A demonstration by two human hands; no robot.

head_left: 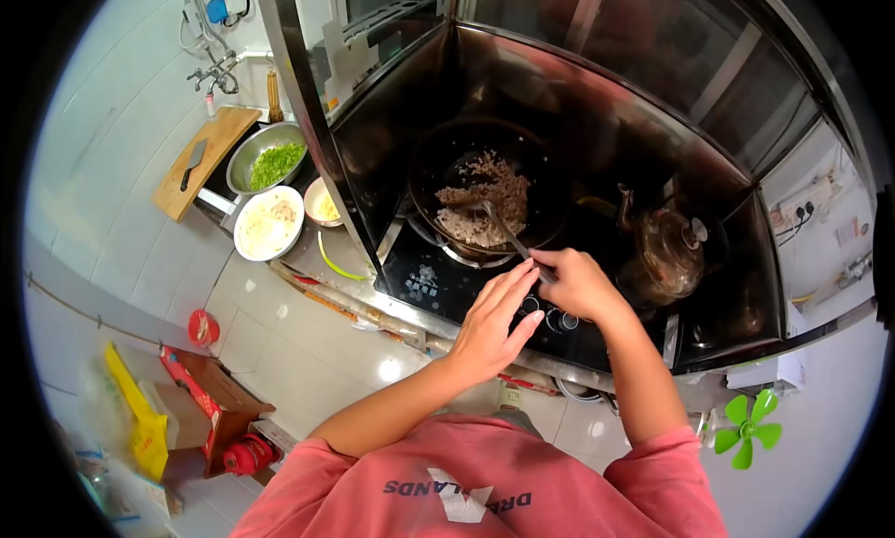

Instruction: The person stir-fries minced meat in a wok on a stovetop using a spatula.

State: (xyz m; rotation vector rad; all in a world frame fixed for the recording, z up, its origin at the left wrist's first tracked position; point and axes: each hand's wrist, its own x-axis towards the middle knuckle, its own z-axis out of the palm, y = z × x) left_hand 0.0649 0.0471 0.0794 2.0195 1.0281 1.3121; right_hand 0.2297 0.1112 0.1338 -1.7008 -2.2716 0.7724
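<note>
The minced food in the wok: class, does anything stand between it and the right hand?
Nothing visible blocks the way. The utensil in the right hand runs over the near rim of the wok into the minced food; the kettle stands off to the right.

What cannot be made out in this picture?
Head view:
Handle end of the grey metal utensil: hidden by the right hand.
Inside of the rounded, shiny metal kettle: hidden by its body.
Any markings on the round, silver-rimmed knobs: too small to read.
Collar of the pink printed T-shirt: cut off by bottom edge.
</note>
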